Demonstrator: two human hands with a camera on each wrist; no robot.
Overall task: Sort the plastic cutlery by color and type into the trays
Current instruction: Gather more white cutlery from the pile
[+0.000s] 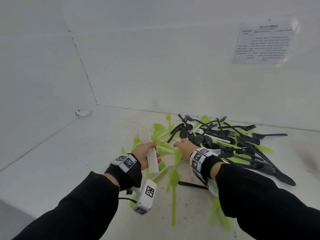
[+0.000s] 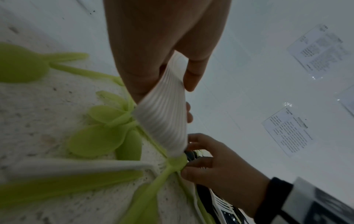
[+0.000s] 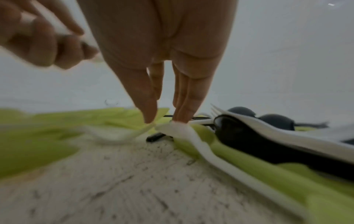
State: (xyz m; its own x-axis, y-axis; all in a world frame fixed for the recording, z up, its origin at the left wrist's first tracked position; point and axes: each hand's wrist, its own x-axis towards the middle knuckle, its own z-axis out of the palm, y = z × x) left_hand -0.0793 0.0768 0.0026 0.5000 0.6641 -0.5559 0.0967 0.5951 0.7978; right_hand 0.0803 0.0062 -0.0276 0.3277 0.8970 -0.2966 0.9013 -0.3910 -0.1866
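In left hand [image 1: 144, 154], ridged white fork stack [image 1: 151, 156]

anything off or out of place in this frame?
Yes: no trays in any view. Black, green and white cutlery lies mixed in one tangled pile on the table. The left hand holds a neat stack of white forks; the right hand reaches into the pile.

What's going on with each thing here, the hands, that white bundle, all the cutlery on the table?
left hand: grips the stack of white forks, raised off the table.
right hand: fingertips down on a loose white fork.
black cutlery: tangled heap, unsorted.
green cutlery: scattered flat on the table.
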